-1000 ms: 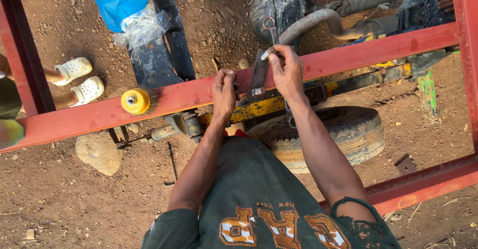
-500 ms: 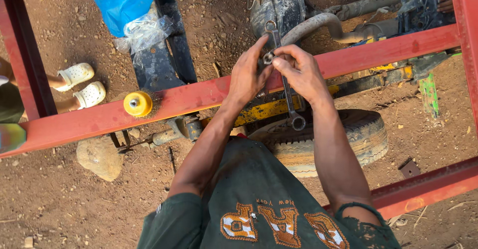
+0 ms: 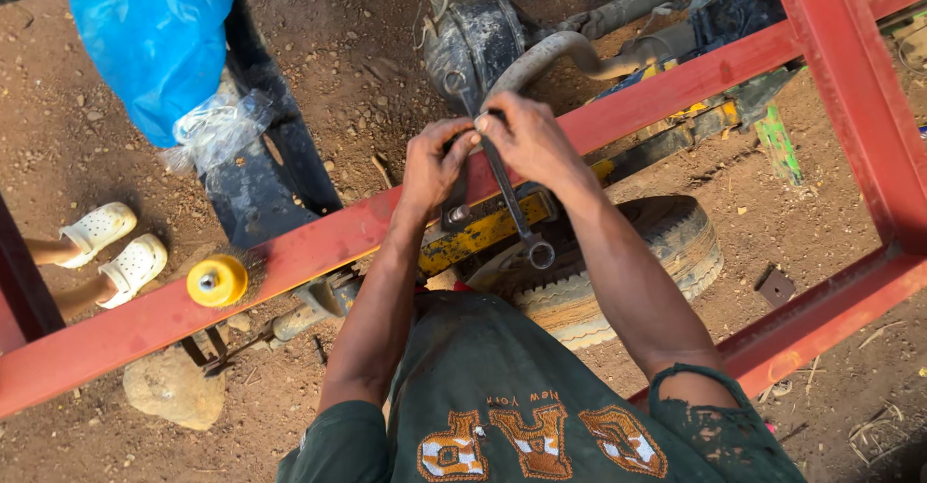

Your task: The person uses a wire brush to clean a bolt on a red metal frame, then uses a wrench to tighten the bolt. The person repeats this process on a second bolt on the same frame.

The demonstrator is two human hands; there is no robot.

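Both hands meet at frame centre over the red beam [image 3: 319, 241]: left hand [image 3: 432, 166] and right hand [image 3: 526, 140] pinch the wrench [image 3: 510, 198] top, shaft hanging toward the tyre [image 3: 618, 280]. Open ground lies right; yellow spool [image 3: 216, 280] left.

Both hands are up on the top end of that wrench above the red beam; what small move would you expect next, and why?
Probably a short swing of the wrench about its top end. Both the left hand and right hand pinch that end by the red beam, while the ring end hangs free over the tyre, so the handle has room to turn. What it sits on is hidden.
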